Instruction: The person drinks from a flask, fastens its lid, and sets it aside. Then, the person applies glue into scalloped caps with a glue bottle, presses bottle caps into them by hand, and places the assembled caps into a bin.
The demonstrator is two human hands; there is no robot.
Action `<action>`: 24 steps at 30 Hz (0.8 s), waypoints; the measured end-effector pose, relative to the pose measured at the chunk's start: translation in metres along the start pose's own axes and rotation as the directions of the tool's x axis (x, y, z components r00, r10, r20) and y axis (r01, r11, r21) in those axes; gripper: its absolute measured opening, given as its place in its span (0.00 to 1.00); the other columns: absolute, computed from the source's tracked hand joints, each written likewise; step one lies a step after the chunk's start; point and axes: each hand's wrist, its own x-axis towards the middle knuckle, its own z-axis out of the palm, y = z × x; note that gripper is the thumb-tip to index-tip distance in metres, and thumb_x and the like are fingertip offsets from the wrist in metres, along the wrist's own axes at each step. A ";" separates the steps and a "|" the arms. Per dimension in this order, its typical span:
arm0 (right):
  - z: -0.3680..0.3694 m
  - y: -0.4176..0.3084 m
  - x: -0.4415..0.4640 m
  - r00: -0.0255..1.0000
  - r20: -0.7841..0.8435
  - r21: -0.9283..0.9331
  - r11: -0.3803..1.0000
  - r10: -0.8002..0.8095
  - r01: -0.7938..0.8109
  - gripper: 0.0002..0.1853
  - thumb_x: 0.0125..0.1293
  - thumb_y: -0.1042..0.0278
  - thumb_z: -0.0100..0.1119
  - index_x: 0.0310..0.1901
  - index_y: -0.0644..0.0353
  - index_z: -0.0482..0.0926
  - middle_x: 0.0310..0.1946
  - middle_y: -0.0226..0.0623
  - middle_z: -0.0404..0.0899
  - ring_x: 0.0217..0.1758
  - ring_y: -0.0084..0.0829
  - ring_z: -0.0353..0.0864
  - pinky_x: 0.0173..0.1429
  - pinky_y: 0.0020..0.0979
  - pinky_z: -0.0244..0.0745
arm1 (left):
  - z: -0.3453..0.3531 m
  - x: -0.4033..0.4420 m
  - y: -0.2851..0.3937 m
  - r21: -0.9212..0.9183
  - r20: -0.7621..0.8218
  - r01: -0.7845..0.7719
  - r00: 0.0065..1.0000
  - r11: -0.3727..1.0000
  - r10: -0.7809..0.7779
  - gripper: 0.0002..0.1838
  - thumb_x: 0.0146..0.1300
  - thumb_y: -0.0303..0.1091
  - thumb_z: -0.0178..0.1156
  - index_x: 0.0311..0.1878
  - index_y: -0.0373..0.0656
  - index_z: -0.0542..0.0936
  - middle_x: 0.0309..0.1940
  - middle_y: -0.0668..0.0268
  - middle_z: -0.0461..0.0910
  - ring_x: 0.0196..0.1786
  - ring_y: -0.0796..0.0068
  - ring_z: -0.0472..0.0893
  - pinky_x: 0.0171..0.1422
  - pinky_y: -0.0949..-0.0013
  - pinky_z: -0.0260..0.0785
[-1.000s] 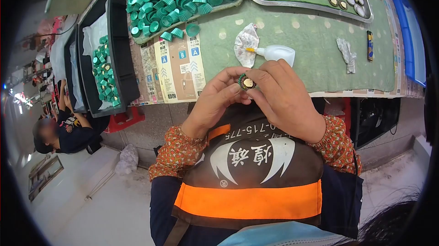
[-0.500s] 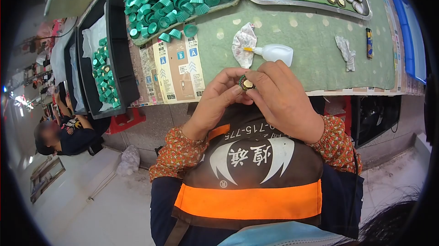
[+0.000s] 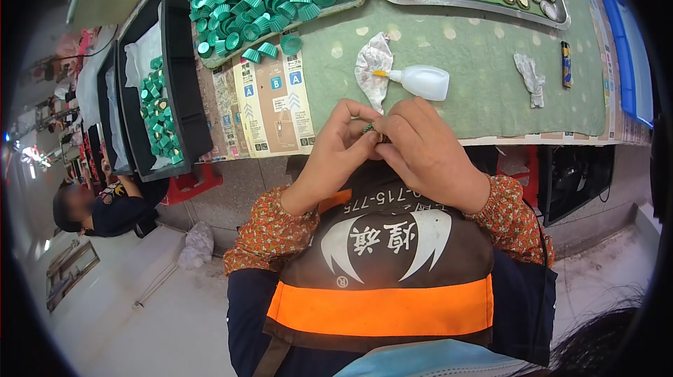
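Left hand (image 3: pixel 342 147) and right hand (image 3: pixel 438 149) pinch one cap (image 3: pixel 368 127).
It is mostly hidden; beyond the hands, a bottle (image 3: pixel 425 83) lies with its tip over a tissue (image 3: pixel 374 58).

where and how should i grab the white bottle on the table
Probably grip the white bottle around its wide, rounded body, from above, with the right hand once that is free of the small green piece: the bottle lies on its side, its narrow yellow tip pointing left over the crumpled cloth.
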 end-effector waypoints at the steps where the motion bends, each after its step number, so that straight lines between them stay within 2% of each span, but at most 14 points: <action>1: 0.000 0.000 0.000 1.000 -0.020 0.025 1.000 0.016 -0.015 0.21 0.57 0.79 0.70 0.53 0.64 0.76 0.42 0.44 0.72 0.44 0.47 0.74 0.50 0.43 0.72 | 0.001 0.001 0.000 -0.025 -0.007 0.004 1.000 1.000 -0.004 0.12 0.78 0.24 0.52 0.61 0.40 0.66 0.51 0.61 0.81 0.51 0.78 0.82 0.55 0.73 0.78; 4: 0.000 0.002 -0.001 0.995 -0.056 0.104 0.991 0.084 -0.078 0.19 0.59 0.78 0.70 0.52 0.63 0.77 0.41 0.43 0.73 0.43 0.44 0.76 0.47 0.40 0.73 | 0.005 0.002 0.000 -0.036 -0.039 -0.042 0.998 0.998 0.041 0.11 0.77 0.22 0.51 0.58 0.40 0.66 0.49 0.61 0.80 0.51 0.78 0.82 0.55 0.73 0.78; 9: 0.008 0.006 -0.009 0.961 -0.004 0.274 0.925 0.276 -0.264 0.15 0.64 0.77 0.67 0.51 0.64 0.77 0.40 0.39 0.73 0.39 0.33 0.77 0.40 0.31 0.73 | 0.008 0.001 -0.007 0.021 -0.072 -0.161 0.984 0.987 0.162 0.10 0.77 0.21 0.50 0.57 0.40 0.66 0.49 0.61 0.80 0.50 0.79 0.81 0.54 0.72 0.78; 11: 0.012 0.007 -0.009 0.959 -0.049 0.295 0.922 0.278 -0.252 0.14 0.64 0.74 0.67 0.49 0.63 0.76 0.39 0.42 0.73 0.37 0.39 0.79 0.39 0.38 0.74 | 0.009 0.002 -0.011 0.043 -0.075 -0.183 0.980 0.982 0.185 0.10 0.77 0.21 0.51 0.57 0.41 0.65 0.49 0.62 0.80 0.50 0.79 0.81 0.54 0.72 0.78; 12: 0.013 0.007 -0.009 0.957 -0.072 0.305 0.920 0.280 -0.246 0.14 0.64 0.72 0.67 0.49 0.63 0.76 0.38 0.43 0.73 0.36 0.42 0.80 0.39 0.41 0.74 | 0.009 0.002 -0.008 0.010 -0.066 -0.148 0.987 0.989 0.148 0.11 0.77 0.23 0.51 0.58 0.40 0.65 0.49 0.62 0.80 0.49 0.79 0.82 0.54 0.72 0.79; 14: 0.012 0.006 -0.009 0.939 -0.037 0.358 0.882 0.341 -0.306 0.13 0.64 0.72 0.67 0.48 0.63 0.76 0.38 0.42 0.74 0.36 0.39 0.80 0.39 0.40 0.75 | 0.010 0.002 0.001 -0.056 -0.044 -0.077 0.996 0.995 0.075 0.11 0.77 0.26 0.51 0.59 0.40 0.65 0.48 0.62 0.80 0.48 0.79 0.83 0.55 0.71 0.80; 18: 0.011 0.002 -0.009 0.880 0.050 0.450 0.776 0.472 -0.442 0.13 0.65 0.70 0.68 0.46 0.62 0.76 0.38 0.41 0.76 0.35 0.35 0.80 0.38 0.37 0.75 | 0.004 0.001 -0.002 -0.021 -0.048 -0.044 0.998 0.999 0.043 0.12 0.77 0.23 0.53 0.58 0.41 0.65 0.47 0.63 0.81 0.46 0.80 0.82 0.53 0.73 0.78; 21: 0.014 0.008 -0.010 0.882 0.049 0.405 0.798 0.469 -0.446 0.13 0.64 0.68 0.69 0.43 0.62 0.76 0.31 0.37 0.75 0.30 0.28 0.76 0.34 0.33 0.73 | 0.003 0.000 -0.006 -0.065 -0.035 -0.049 0.998 0.997 0.046 0.12 0.76 0.24 0.53 0.58 0.40 0.65 0.46 0.62 0.81 0.46 0.79 0.82 0.53 0.73 0.78; 24: 0.013 0.009 -0.011 0.820 0.169 0.524 0.655 0.546 -0.544 0.13 0.63 0.67 0.70 0.40 0.61 0.75 0.26 0.28 0.74 0.27 0.18 0.71 0.31 0.27 0.68 | 0.006 -0.001 -0.006 -0.063 -0.010 -0.038 0.999 0.997 0.038 0.12 0.75 0.27 0.54 0.58 0.39 0.65 0.45 0.62 0.81 0.47 0.79 0.83 0.54 0.73 0.78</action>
